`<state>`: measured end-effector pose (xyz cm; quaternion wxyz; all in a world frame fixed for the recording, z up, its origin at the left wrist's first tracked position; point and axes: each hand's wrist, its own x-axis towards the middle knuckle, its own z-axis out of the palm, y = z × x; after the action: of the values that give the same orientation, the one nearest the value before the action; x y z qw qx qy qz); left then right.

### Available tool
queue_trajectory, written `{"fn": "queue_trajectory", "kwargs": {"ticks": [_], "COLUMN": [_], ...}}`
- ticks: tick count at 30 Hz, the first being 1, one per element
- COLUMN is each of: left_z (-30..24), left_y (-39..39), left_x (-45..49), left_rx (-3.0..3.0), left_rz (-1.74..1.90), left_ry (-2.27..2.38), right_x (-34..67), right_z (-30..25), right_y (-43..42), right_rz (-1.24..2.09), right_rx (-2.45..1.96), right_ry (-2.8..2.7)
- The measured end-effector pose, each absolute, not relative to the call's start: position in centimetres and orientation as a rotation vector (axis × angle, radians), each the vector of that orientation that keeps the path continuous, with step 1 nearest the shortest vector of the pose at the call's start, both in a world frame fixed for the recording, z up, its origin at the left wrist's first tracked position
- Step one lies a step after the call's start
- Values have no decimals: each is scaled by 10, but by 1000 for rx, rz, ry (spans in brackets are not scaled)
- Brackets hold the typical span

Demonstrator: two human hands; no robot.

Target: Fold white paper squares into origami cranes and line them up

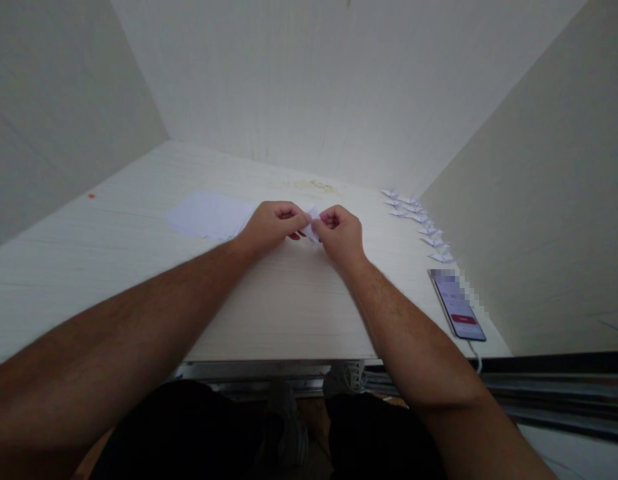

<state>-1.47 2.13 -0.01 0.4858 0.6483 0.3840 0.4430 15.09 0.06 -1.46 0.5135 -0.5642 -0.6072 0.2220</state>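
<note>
A small folded piece of white paper (312,223) is pinched between both hands over the middle of a pale wooden table (139,267). My left hand (273,223) grips its left side with curled fingers. My right hand (341,233) grips its right side, fingers closed too. Most of the paper is hidden behind the fingers.
A stack of white paper sheets (209,215) lies just left of my hands. A row of several small folded paper figures (419,220) runs along the right wall. A phone (457,305) with a lit screen and a cable lies at the table's right front corner. Walls close in on three sides.
</note>
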Motion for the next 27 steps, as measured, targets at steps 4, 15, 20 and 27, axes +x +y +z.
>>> {"fn": "queue_trajectory", "kwargs": {"ticks": [4,15,20,27], "left_z": [-1,-7,-4,-12], "left_y": [19,23,22,29], "left_x": [-13,-10,-11,-12], "left_rx": [1703,1610,1532,1509], "left_rz": [1050,1153,1206,1244], "left_ry": [1072,992,984,872], "right_x": [150,148,147,146], "right_z": [-15,-15,-13,-16], "right_y": [-3,-1,1,2], "right_rz": [474,663,906,976], "right_rx": [-1342,-1289,-1262,-1150], "right_ry": [-1528,-1345,-1222,-1250]}}
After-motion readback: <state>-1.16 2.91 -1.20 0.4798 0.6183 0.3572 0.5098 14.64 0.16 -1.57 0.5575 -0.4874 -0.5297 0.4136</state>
